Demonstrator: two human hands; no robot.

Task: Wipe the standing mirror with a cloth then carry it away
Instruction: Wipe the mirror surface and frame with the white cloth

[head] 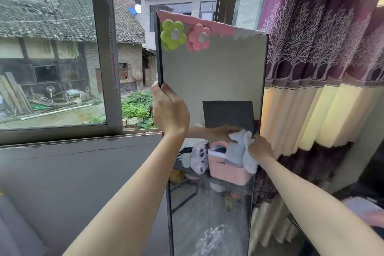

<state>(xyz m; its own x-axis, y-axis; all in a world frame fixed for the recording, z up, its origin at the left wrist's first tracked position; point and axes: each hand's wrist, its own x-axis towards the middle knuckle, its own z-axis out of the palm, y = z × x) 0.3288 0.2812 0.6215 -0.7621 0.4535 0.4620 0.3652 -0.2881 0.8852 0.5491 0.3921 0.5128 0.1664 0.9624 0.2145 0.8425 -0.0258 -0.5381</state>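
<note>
A tall standing mirror (214,72) with a thin dark frame stands upright in front of a window (52,48), just beside a purple and cream curtain (324,68) printed with pale trees. Two foam flowers, a green flower (172,35) and a pink flower (198,37), are stuck side by side near its top left corner under a pink strip (195,22) along the upper edge. The left hand (169,108) grips the mirror's left edge about halfway up, thumb on the glass and fingers curled round behind the frame. The right hand (259,147) presses a bunched white cloth (244,149) against the glass near the right edge, fingers curled into the fabric. The glass reflects that hand, a pink basket and a dark rectangle.
</note>
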